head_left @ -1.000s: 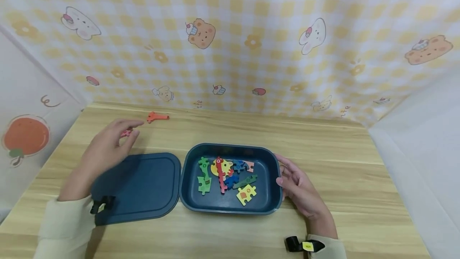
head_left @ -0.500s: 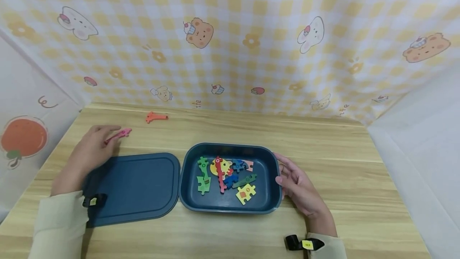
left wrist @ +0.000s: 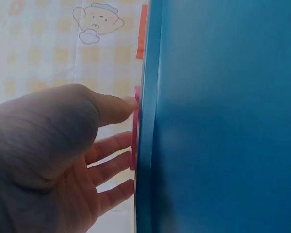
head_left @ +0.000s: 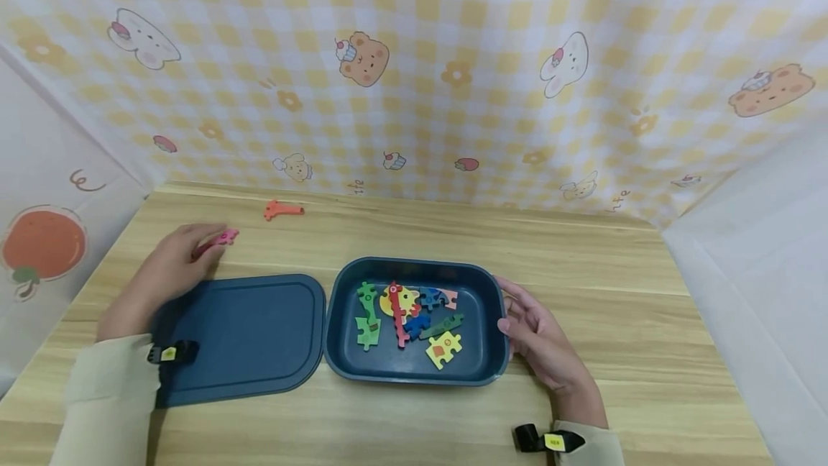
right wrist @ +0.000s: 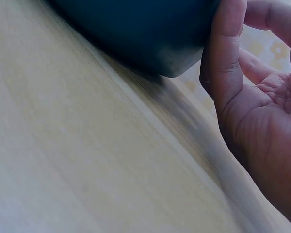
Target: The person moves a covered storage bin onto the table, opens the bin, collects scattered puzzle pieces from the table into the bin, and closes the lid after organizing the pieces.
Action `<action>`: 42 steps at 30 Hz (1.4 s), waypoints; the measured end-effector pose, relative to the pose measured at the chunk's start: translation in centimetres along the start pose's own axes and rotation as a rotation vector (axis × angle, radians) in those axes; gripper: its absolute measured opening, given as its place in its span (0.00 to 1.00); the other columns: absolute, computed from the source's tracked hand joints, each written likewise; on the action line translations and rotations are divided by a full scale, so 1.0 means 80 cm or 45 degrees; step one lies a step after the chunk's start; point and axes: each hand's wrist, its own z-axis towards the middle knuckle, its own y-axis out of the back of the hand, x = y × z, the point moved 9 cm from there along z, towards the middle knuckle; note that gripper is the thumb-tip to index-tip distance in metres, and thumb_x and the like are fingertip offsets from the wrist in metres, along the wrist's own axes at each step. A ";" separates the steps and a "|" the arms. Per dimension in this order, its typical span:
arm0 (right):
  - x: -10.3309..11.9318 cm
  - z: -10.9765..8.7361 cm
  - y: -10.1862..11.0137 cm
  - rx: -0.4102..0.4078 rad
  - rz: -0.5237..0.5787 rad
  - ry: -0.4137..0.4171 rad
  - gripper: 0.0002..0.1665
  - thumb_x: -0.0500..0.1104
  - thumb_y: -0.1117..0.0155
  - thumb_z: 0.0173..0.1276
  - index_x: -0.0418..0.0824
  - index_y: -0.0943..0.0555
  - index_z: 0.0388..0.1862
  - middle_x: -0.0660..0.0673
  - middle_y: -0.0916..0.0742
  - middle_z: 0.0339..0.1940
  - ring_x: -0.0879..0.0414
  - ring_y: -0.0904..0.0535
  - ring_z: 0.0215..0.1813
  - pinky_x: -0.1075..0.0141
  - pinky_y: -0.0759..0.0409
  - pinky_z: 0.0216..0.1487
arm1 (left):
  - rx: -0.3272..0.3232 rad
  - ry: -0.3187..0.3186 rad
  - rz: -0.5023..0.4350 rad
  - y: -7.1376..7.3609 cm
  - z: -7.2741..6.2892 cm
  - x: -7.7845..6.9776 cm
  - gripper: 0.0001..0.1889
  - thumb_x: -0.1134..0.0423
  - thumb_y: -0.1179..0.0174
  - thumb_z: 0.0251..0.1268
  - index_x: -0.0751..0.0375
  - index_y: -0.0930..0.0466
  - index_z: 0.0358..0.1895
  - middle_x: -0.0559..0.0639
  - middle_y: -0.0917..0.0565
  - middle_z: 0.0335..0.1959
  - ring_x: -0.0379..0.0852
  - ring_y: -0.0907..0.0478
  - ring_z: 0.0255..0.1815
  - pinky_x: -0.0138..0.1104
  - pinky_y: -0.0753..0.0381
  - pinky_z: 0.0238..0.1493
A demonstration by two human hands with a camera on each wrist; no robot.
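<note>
My left hand [head_left: 173, 265] is at the table's far left, thumb and fingertips pinching a slim pink jigsaw piece [head_left: 226, 236]. Its knobbed end sticks out past the fingers; the rest is partly hidden by them. In the left wrist view the pink piece [left wrist: 135, 128] shows edge-on between thumb and fingers. My right hand [head_left: 540, 336] grips the right end of a dark blue box [head_left: 414, 374], thumb on the rim and fingers along the outer wall. Inside the box lie several jigsaw pieces, among them a long red piece [head_left: 397, 318] and a yellow piece [head_left: 443, 349].
An orange jigsaw piece [head_left: 283, 210] lies near the table's back edge. The box's dark blue lid [head_left: 252, 333] is flat to the left of the box, under my left wrist. A checked cloth [head_left: 414, 78] hangs behind the wooden table [head_left: 614, 293].
My left hand has come down and to the left from above the pink jigsaw piece and taken it between thumb and fingers. My right hand and the box have stayed in place.
</note>
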 end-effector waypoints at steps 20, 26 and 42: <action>-0.001 0.000 0.001 -0.007 -0.006 -0.013 0.37 0.31 0.50 0.83 0.40 0.44 0.86 0.46 0.15 0.63 0.60 0.13 0.47 0.70 0.11 0.35 | -0.085 0.010 0.106 0.004 0.001 -0.004 0.19 0.73 0.40 0.75 0.72 0.20 0.66 0.76 0.18 0.54 0.70 0.22 0.49 0.70 0.23 0.53; -0.001 0.000 0.001 -0.012 -0.004 -0.019 0.36 0.31 0.50 0.83 0.40 0.44 0.86 0.46 0.15 0.62 0.60 0.13 0.46 0.70 0.12 0.35 | -0.096 -0.012 0.097 0.007 -0.001 -0.006 0.20 0.74 0.38 0.74 0.70 0.20 0.67 0.75 0.17 0.55 0.69 0.22 0.50 0.68 0.23 0.51; -0.002 0.000 0.001 -0.004 0.016 -0.004 0.37 0.30 0.50 0.83 0.40 0.44 0.86 0.47 0.15 0.58 0.61 0.13 0.44 0.70 0.11 0.35 | -0.068 -0.053 0.023 0.007 -0.002 -0.024 0.20 0.73 0.41 0.77 0.72 0.22 0.68 0.76 0.18 0.59 0.72 0.24 0.58 0.72 0.26 0.59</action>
